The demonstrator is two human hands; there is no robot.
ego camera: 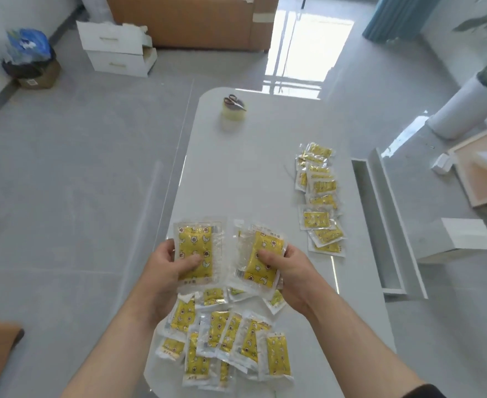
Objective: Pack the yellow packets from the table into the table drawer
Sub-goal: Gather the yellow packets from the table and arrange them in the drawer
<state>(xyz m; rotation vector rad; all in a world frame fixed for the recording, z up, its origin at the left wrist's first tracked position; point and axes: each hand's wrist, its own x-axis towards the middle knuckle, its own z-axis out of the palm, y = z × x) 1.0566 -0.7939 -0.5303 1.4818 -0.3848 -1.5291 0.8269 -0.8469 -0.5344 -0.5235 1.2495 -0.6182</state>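
A white table (pixel 251 168) has its drawer (pixel 380 225) open at 3 o'clock. The left hand (pixel 164 271) grips one yellow packet (pixel 193 242), the right hand (pixel 291 271) a second packet (pixel 268 242), thumbs on top; a packet heap (pixel 228 340) lies at 6 o'clock, a packet row (pixel 320 196) at 2 o'clock.

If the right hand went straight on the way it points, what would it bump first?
Probably the packet held in the left hand: the right hand points left and forward toward it, though depth is unclear.
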